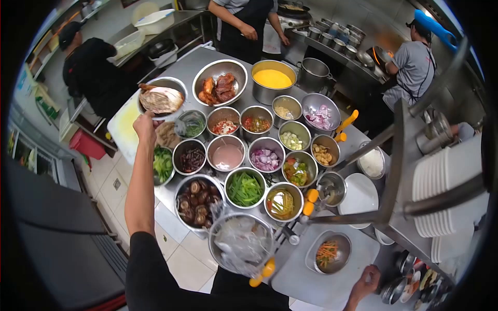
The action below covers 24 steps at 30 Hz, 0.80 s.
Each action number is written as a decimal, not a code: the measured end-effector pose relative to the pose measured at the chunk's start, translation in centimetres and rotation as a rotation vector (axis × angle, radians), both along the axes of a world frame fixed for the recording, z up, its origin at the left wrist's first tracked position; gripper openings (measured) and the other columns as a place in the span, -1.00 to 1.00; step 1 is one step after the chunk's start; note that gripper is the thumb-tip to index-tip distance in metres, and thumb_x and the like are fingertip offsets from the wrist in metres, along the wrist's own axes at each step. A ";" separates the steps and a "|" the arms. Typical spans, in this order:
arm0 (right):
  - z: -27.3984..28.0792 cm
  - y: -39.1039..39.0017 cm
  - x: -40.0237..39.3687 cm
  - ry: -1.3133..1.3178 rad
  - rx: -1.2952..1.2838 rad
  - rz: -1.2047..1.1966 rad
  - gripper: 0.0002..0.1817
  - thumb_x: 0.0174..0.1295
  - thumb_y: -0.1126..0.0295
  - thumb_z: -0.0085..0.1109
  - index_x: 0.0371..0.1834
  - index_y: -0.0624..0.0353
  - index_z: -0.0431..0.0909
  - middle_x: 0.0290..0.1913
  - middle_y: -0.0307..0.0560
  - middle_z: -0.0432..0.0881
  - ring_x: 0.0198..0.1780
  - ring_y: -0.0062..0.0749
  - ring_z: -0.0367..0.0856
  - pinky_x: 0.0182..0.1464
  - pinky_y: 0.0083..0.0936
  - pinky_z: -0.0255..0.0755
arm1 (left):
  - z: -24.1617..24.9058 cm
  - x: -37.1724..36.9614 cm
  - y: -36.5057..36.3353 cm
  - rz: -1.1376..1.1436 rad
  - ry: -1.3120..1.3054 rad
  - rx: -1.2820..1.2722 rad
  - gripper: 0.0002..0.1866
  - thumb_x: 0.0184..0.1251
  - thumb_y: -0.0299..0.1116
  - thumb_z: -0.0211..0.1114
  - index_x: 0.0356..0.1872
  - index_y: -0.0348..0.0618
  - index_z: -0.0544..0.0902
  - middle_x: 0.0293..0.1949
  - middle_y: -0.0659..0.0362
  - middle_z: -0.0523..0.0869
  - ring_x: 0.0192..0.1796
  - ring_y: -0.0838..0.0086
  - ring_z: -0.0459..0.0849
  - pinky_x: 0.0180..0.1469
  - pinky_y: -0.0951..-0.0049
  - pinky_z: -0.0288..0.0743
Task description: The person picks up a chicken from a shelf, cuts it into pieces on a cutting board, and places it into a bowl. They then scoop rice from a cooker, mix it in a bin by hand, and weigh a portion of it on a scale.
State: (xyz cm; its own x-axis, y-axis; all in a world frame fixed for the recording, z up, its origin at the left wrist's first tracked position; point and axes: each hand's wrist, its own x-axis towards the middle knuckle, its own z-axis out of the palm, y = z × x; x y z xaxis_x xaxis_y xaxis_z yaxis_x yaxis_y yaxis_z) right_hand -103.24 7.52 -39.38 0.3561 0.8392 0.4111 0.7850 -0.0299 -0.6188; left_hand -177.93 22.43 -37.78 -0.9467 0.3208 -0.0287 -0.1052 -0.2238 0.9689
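At the far left end of the counter, my left hand (145, 126) is closed on the near rim of a metal bowl (179, 86). A large pale piece of cooked meat (162, 99) lies in that bowl. Down at the lower right, my right hand (366, 281) is loosely curled, a gap showing between thumb and fingers and nothing visible in it. It is over the edge of a white cutting board (306, 277). On this board, left of the hand and apart from it, stands a metal bowl (343, 249) with orange carrot strips (327, 253).
Several metal containers crowd the counter, including mushrooms (196, 199), green scallions (245, 189) and yellow liquid (274, 79). A plastic-covered pot (241, 243) stands nearest me. A metal shelf (397, 207) with stacked white plates (430, 192) juts in at right. Several co-workers stand beyond.
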 end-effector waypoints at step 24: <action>-4.0 -18.8 6.4 -0.371 -0.520 -0.651 -0.55 0.22 0.04 0.03 -0.20 0.28 0.59 -0.25 0.17 0.63 -0.24 -0.03 0.60 -0.16 -0.23 0.48 | -7.3 -9.6 10.8 -0.169 -0.256 -0.372 -0.59 0.19 -0.19 0.18 -0.20 -0.43 0.44 -0.40 -0.01 0.55 -0.43 0.28 0.59 -0.42 0.27 0.57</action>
